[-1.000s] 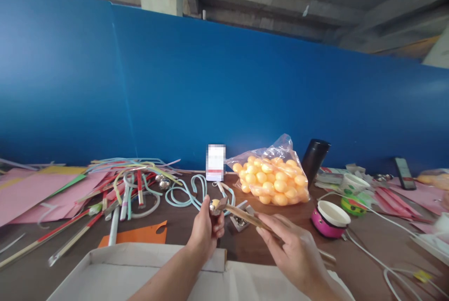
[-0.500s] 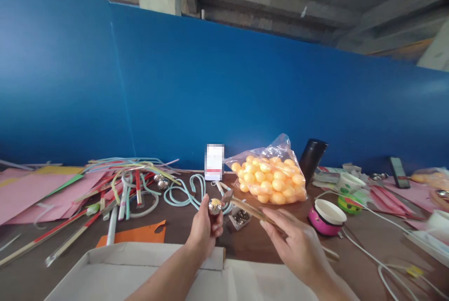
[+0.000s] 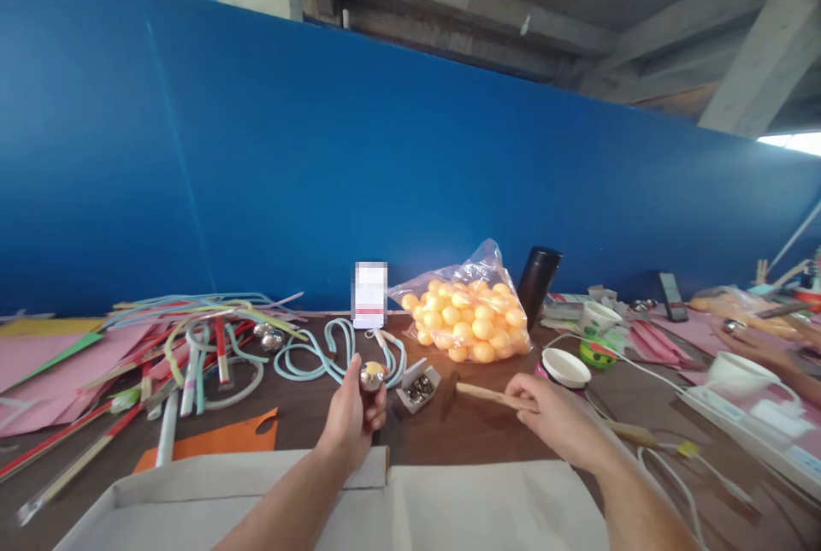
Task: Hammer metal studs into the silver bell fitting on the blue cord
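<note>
My left hand point(image 3: 351, 417) is closed around a short dark stick topped with a shiny metal bell point(image 3: 371, 376), held upright over the brown table point(image 3: 449, 435). My right hand point(image 3: 557, 416) grips the wooden handle of a small hammer point(image 3: 491, 395). The hammer lies almost level, its dark head pointing left and low over the table, a little to the right of the bell. A small open box of metal pieces point(image 3: 416, 387) sits on the table between my hands.
A clear bag of orange balls point(image 3: 463, 320) and a black cup point(image 3: 537, 286) stand behind. Coloured tubes and sticks point(image 3: 211, 346) and pink paper lie left. White cardboard point(image 3: 359, 504) lies in front. Bowls, white cables and another person's hand point(image 3: 760, 346) are at the right.
My right hand has swung the hammer away from the bell, down and to the right. The view has turned rightward, bringing another person's hand into sight.
</note>
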The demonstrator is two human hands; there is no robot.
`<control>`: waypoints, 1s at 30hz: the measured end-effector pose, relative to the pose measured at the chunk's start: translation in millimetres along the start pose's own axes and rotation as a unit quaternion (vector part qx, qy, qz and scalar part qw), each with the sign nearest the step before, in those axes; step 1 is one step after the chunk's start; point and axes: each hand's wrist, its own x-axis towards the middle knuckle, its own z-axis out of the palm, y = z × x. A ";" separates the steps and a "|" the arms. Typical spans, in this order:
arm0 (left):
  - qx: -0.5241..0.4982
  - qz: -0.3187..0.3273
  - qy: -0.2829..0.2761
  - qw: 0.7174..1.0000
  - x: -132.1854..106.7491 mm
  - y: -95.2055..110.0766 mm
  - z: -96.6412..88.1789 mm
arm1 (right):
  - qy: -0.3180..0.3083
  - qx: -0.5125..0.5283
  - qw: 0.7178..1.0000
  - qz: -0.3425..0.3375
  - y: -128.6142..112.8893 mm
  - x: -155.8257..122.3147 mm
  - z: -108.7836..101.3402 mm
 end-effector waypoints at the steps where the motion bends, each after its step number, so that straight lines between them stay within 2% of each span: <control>1: 0.000 0.000 -0.003 1.000 0.5 -0.3 -0.6 | -0.010 0.005 1.000 -0.001 -0.2 -0.6 1.5; 5: -0.001 -0.004 -0.011 1.000 1.6 -1.2 -1.7 | -0.046 0.024 0.998 0.029 4.7 0.3 9.1; 9: 0.000 -0.007 -0.007 1.000 1.4 -0.5 0.2 | -0.071 0.105 0.990 0.064 0.2 7.8 17.3; 12: 0.001 -0.012 0.000 1.000 2.7 -0.7 0.9 | 0.004 0.161 0.985 0.060 -23.6 14.3 24.2; 15: 0.009 -0.015 0.003 1.000 4.2 -3.0 0.2 | 0.091 0.166 0.982 0.016 -57.4 18.3 34.3; 18: 0.019 -0.011 0.001 1.000 4.3 -6.1 -0.3 | 0.102 0.156 0.982 -0.028 -83.9 21.3 45.4; 21: 0.031 -0.007 -0.003 0.999 3.0 -7.9 -0.2 | 0.080 0.109 0.990 -0.027 -96.1 27.5 50.9; 25: 0.042 -0.011 -0.011 0.999 2.7 -8.6 -1.5 | -0.003 0.029 1.000 0.003 -102.0 42.0 47.6; 30: 0.048 -0.005 -0.030 0.998 3.2 -8.6 -2.1 | -0.051 -0.004 0.999 0.010 -113.8 59.0 45.6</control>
